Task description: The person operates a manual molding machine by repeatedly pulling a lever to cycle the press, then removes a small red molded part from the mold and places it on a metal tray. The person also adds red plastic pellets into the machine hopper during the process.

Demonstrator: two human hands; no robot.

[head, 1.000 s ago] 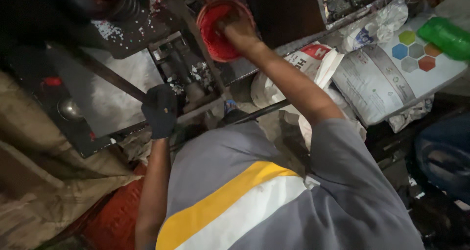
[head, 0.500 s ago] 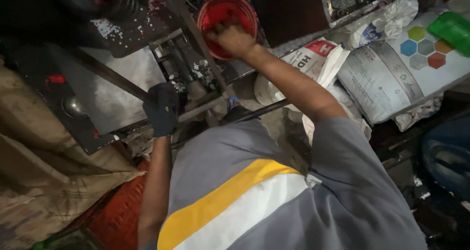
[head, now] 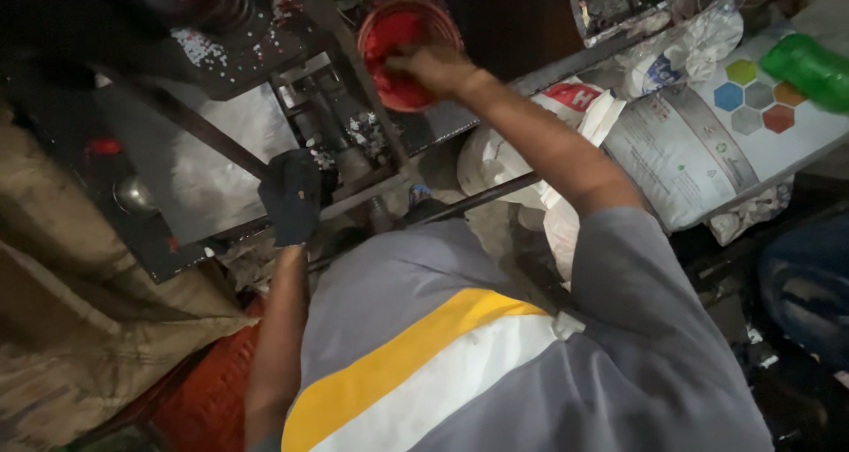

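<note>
Since the earlier frame the right hand (head: pixel 433 67) had slid from the far rim of the red bowl (head: pixel 402 36) down to its near right edge, while the gloved left hand (head: pixel 292 195) had kept its place on the machine. Nearest the camera lay the person's grey shirt (head: pixel 531 363) with its yellow and white stripes, and both bare forearms ran away from it. The left hand, in a dark glove, was curled and pressed against the metal frame (head: pixel 371 187) at the machine's front edge; whether it gripped a bar or only leaned there could not be told. To its left a brown cloth (head: pixel 80 328) hung in folds, and an orange mesh (head: pixel 208 399) showed below the elbow. Beyond the glove a dull steel plate (head: pixel 221 160) sloped away, crossed by a dark bar and dusted with pale granules. Farther on, the right hand rested inside the bowl, knuckles up and fingers bent down onto the red contents, loosely closed rather than spread; what it pinched, if anything, was hidden. The bowl sat on the dark machine top, near the picture's upper edge. Off to the right white sacks (head: pixel 699 142) were stacked, one printed with coloured hexagons, and a green bottle (head: pixel 809 67) lay across it
</note>
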